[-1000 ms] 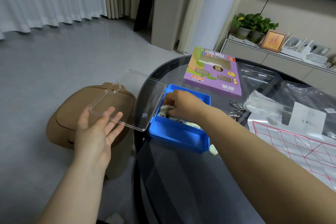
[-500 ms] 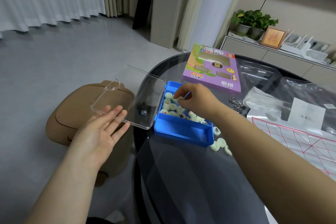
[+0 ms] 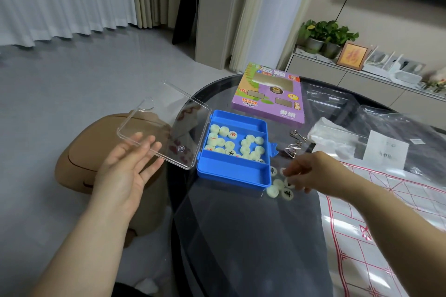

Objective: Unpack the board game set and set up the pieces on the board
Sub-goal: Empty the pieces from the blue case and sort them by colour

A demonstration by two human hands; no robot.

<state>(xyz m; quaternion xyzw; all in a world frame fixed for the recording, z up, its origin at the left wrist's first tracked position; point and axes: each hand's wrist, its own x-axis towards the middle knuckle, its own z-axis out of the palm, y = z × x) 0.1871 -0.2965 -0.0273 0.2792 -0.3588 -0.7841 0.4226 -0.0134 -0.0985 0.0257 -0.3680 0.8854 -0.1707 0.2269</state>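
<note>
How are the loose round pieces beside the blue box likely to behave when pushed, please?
The pieces lie flat as smooth discs, so they would probably slide on the glass table, not roll. Being small, they are likely light and easy to scatter.

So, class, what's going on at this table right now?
A person is unpacking a board game set. The left hand, palm up, lies under the clear lid of the blue box, which is swung open. Most round pieces lie inside. A few loose pieces sit on the glass table under the blurred right hand. The board sheet shows none.
</note>
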